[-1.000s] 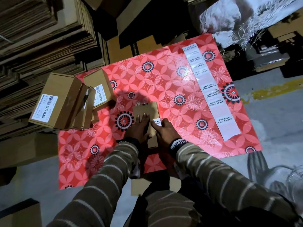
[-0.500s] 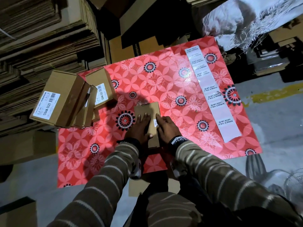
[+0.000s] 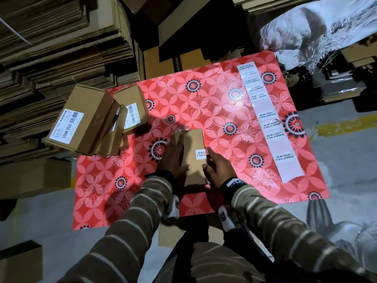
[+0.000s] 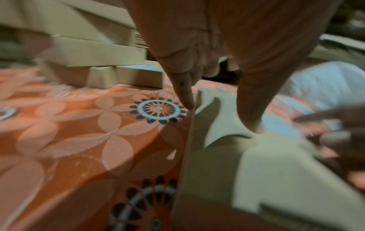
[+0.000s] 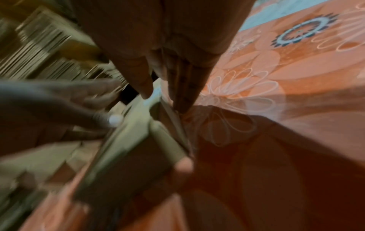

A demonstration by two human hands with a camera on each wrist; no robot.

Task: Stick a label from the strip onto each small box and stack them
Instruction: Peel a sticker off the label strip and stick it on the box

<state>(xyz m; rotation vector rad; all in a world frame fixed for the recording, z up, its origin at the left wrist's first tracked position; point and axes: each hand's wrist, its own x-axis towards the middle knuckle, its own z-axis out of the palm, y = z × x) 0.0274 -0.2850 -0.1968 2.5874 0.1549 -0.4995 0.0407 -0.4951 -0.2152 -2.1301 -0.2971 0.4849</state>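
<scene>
A small brown box (image 3: 193,139) lies on the red flowered mat (image 3: 204,94), with a white seal label (image 3: 200,154) stuck at its right edge. My left hand (image 3: 180,154) holds the box's left side, thumb on top and fingers down the left face; the left wrist view shows this left hand (image 4: 221,118) on the box (image 4: 217,171). My right hand (image 3: 210,160) lies along the right side, straight fingers pressed against that face. The blurred right wrist view shows the same of the right hand (image 5: 182,136) on the box (image 5: 128,148). The label strip (image 3: 269,119) lies at the mat's right.
Several labelled brown boxes (image 3: 81,119) are piled at the mat's left edge, one (image 3: 132,107) lying on the mat. Stacks of flat cardboard (image 3: 61,37) rise behind and to the left. Crumpled plastic sheet (image 3: 316,31) is at the far right. Grey floor surrounds the mat.
My right fingers have slid off the top of the label and down the box's right side, so the label now shows on top. The left hand stays on the box.
</scene>
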